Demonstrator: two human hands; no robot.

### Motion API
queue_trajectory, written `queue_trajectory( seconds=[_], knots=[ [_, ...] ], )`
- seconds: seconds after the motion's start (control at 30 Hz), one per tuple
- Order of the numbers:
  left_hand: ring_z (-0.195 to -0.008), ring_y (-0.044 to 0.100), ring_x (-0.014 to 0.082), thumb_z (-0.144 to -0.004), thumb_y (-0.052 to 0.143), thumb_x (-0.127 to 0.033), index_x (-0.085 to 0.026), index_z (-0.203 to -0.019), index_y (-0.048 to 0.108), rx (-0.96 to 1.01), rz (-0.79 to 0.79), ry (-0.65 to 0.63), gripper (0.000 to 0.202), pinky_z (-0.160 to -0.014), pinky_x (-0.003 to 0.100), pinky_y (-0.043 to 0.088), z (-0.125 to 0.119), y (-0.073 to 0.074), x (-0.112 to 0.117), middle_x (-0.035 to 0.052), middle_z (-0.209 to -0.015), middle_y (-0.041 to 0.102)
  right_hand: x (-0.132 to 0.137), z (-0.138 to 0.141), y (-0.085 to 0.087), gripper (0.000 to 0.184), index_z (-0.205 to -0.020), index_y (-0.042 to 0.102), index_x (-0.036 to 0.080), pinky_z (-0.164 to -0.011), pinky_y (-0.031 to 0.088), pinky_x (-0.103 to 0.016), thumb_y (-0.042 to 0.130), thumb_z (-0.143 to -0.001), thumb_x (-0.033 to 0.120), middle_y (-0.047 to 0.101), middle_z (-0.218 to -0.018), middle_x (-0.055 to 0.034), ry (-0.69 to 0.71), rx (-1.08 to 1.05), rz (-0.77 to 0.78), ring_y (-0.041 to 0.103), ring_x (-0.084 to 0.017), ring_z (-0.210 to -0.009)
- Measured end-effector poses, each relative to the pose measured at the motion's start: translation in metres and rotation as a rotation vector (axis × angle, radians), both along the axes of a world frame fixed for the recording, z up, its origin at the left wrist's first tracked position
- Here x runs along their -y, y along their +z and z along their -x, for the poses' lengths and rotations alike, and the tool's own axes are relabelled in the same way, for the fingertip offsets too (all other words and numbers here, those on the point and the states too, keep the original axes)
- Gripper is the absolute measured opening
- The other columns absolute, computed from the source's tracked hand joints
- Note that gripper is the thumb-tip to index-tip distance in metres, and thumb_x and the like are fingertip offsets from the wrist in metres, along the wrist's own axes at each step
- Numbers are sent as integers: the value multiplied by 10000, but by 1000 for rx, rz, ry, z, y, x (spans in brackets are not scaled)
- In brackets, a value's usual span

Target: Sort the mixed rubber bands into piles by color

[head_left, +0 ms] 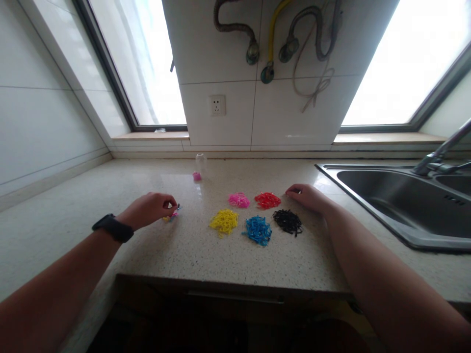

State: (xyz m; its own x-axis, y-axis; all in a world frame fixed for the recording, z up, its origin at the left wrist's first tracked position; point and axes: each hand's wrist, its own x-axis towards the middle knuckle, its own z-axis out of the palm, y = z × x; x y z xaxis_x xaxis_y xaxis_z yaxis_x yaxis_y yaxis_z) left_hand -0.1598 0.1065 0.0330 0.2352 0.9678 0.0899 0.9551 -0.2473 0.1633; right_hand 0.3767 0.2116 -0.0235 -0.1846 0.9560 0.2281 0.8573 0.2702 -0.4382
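On the counter lie separate piles of what look like small rubber bands: pink (239, 199), red (268, 200), yellow (224, 221), blue (258, 230) and black (287, 222). Left of them, my left hand (154, 206) is closed in a pinch over a small mixed-colour bunch of bands (170, 216), partly hidden under the fingers. A dark bit shows at its fingertips, too small to name. My right hand (303, 193) rests just right of the red pile and behind the black one, fingers curled together at the counter surface; what they hold, if anything, is hidden.
A clear small container (200, 163) and a pink cap-like piece (197, 176) stand farther back on the counter (176, 255). To the right is a steel sink (368, 215) with a tap (437, 159). A socket (218, 105) and hoses (274, 29) are on the wall.
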Motion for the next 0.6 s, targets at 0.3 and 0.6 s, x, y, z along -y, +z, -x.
queue_trajectory(
  seconds=[0.3,0.6],
  knots=[
    [-558,420,99,-902,603,-461,-173,-945,712,302,-77,-146,312,-527,230,324,-63,29,38,-33,-619,498,1,3,1,251,-949,755,221,-757,508,-325,584,-871,387,759,-927,-64,-8,9,22,677,-221,-827],
    [-532,356,80,-877,670,-403,-154,-890,669,795,159,-256,249,-456,195,286,-139,28,82,-55,-615,420,0,3,1,226,-920,762,237,-740,511,-315,605,-855,386,763,-889,-55,-13,6,3,674,-214,-795]
  ],
)
